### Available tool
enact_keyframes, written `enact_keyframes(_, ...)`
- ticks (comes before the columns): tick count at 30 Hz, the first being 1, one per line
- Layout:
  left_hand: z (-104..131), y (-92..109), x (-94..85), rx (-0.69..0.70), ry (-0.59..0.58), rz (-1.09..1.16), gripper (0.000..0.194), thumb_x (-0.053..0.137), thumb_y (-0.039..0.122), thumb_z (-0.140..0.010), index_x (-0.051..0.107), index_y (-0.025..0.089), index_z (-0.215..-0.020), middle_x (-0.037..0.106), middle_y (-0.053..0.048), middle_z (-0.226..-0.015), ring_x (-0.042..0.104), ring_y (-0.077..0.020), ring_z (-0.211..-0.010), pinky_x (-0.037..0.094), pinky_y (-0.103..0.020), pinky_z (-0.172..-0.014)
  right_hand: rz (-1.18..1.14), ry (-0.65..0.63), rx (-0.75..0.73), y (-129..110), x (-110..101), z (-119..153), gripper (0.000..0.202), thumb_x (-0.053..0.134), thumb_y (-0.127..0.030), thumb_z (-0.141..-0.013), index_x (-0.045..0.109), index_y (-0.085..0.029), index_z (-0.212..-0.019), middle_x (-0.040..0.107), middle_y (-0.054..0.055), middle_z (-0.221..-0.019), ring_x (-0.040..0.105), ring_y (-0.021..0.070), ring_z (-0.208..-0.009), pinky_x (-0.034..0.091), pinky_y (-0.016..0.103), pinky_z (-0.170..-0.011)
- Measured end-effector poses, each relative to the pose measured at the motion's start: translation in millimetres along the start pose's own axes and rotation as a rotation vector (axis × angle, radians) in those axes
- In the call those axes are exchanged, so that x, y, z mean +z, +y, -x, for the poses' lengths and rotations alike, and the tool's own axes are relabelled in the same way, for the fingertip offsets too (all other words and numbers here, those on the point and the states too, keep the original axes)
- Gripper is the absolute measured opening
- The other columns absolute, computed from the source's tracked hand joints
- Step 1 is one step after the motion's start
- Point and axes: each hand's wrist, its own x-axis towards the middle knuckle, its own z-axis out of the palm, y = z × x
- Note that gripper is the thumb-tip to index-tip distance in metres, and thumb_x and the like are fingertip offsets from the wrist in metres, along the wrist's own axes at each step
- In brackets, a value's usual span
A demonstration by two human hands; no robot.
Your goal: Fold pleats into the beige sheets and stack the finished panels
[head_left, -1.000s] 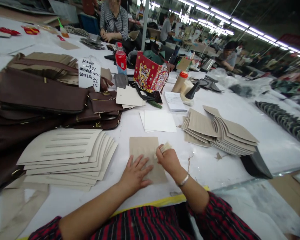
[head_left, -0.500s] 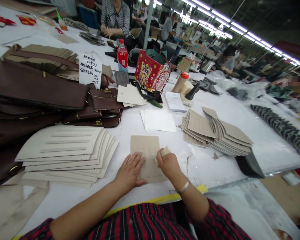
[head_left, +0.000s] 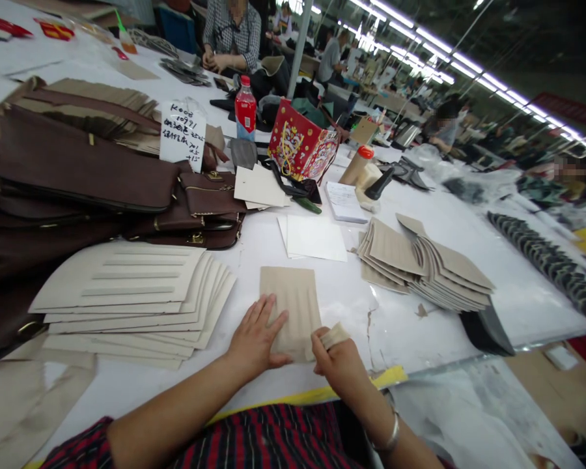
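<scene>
Pinching a pale pad (head_left: 335, 335), the right grip (head_left: 340, 362) has the beige panel (head_left: 294, 296) leftward and beyond, long axis pointing away; the splayed left grip (head_left: 254, 337) overlaps it.

Beige on the flat panel (head_left: 295, 293), faintly streaked lengthwise. Pale cream on the crumpled wad (head_left: 336, 335). Off-white on the left stack (head_left: 141, 260), barred grey on top. Greyish tan on the right stack (head_left: 395, 249). Dark brown on the bags (head_left: 83, 172). White on the bench (head_left: 344, 293), yellow on the edge strip (head_left: 297, 398). Striped red and black, thinly lined pale, on the near shirt (head_left: 273, 436).
</scene>
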Motion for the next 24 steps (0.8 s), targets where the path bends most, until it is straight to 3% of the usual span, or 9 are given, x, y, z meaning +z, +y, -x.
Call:
enact_keyframes(2,0,-1,1.5,0.001,0.012,-0.003,0.087,0.064,0.065,-0.055,0.038,0.028,-0.130,0.015,-0.010,-0.146,0.012,-0.0333,-0.132,0.014,-0.048,-0.105,-0.004,0.014,-0.006,-4,2,-12,0.038,0.032,-0.037,-0.090,0.061,-0.014,-0.088,0.061,0.001,-0.045,0.061,0.0119,-0.048,0.043,0.018,-0.051)
enact_keyframes(5,1,-2,4.0,0.005,0.038,-0.030,0.086,0.056,0.071,-0.057,0.037,0.030,-0.130,0.016,-0.010,-0.146,0.013,-0.0318,-0.132,0.005,-0.052,-0.104,0.136,0.151,-0.045,-18,3,-64,0.038,0.033,-0.034,-0.090,0.063,-0.012,-0.084,0.060,0.003,-0.046,0.062,0.0140,-0.053,0.042,0.020,-0.053)
enact_keyframes(7,2,-2,5.3,0.004,0.047,-0.049,0.089,0.052,0.073,-0.058,0.034,0.027,-0.132,0.016,-0.011,-0.146,0.013,-0.0309,-0.132,0.001,-0.052,-0.105,0.219,0.203,-0.061,-24,5,-78,0.037,0.033,-0.031,-0.089,0.063,-0.011,-0.082,0.059,0.004,-0.046,0.061,0.0145,-0.054,0.041,0.021,-0.054)
enact_keyframes(13,0,-1,-2.5,-0.027,-0.036,-0.058,0.102,0.052,0.070,-0.060,0.024,0.010,-0.136,0.016,-0.015,-0.144,0.010,-0.0301,-0.133,-0.001,-0.050,-0.106,0.194,0.156,-0.078,-12,14,-3,0.034,0.033,-0.032,-0.089,0.060,-0.013,-0.081,0.060,0.004,-0.053,0.059,0.0132,-0.052,0.039,0.019,-0.049)
enact_keyframes(15,-1,-5,-9.6,0.010,-0.113,-0.048,0.100,0.053,0.068,-0.061,0.024,0.010,-0.136,0.014,-0.014,-0.145,0.009,-0.0294,-0.133,0.001,-0.049,-0.106,0.170,0.168,-0.074,-12,13,-13,0.035,0.032,-0.032,-0.090,0.060,-0.014,-0.081,0.060,0.003,-0.053,0.060,0.0127,-0.053,0.038,0.019,-0.049)
enact_keyframes(19,-2,-14,-18.9,0.074,-0.203,-0.028,0.099,0.055,0.067,-0.060,0.023,0.013,-0.137,0.014,-0.012,-0.145,0.011,-0.0282,-0.133,0.004,-0.047,-0.107,0.190,0.215,-0.069,-22,9,-66,0.036,0.032,-0.033,-0.089,0.061,-0.012,-0.083,0.058,0.003,-0.050,0.060,0.0130,-0.053,0.039,0.019,-0.051)
enact_keyframes(21,-1,-17,-18.5,0.050,-0.179,-0.020,0.102,0.058,0.069,-0.056,0.025,0.015,-0.137,0.013,-0.013,-0.145,0.011,-0.0294,-0.133,0.006,-0.046,-0.107,0.179,0.184,-0.081,-23,9,-60,0.035,0.034,-0.033,-0.089,0.061,-0.011,-0.086,0.059,0.003,-0.050,0.060,0.0133,-0.053,0.040,0.019,-0.052)
enact_keyframes(24,0,-18,-15.0,0.003,-0.121,0.005,0.106,0.064,0.068,-0.049,0.029,0.018,-0.135,0.009,-0.015,-0.146,0.010,-0.0319,-0.132,0.011,-0.045,-0.106,0.104,0.090,-0.067,-15,11,-17,0.035,0.034,-0.035,-0.088,0.061,-0.013,-0.087,0.061,0.002,-0.050,0.060,0.0132,-0.051,0.042,0.020,-0.052)
